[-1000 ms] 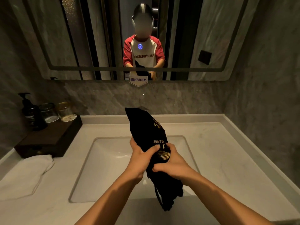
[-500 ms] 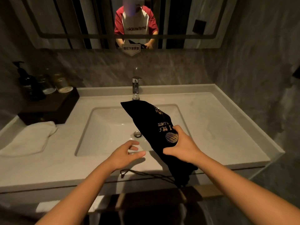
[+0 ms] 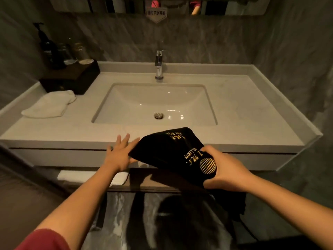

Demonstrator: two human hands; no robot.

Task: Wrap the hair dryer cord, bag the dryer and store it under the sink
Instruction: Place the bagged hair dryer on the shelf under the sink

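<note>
A black cloth bag [image 3: 167, 152] with gold print is held in front of the vanity's front edge, tilted with its closed end up and to the left. The hair dryer is hidden inside it. My right hand [image 3: 225, 168] grips the bag near its gathered mouth, and a drawstring trails down below. My left hand [image 3: 119, 154] is spread open beside the bag's left end, fingers apart, touching or almost touching the cloth. The white sink basin [image 3: 126, 105] lies behind. Below the counter runs a dark shelf [image 3: 153, 181].
A folded white towel [image 3: 111, 178] lies on the shelf under the counter. Another white towel [image 3: 49, 106] lies on the countertop at left, by a dark tray [image 3: 72, 78] with a pump bottle and jars. A chrome faucet [image 3: 159, 64] stands behind the basin.
The bag has come down from over the basin to below the counter's front edge. My left hand let go of it a second ago and is now spread beside it. My view tipped downward.
</note>
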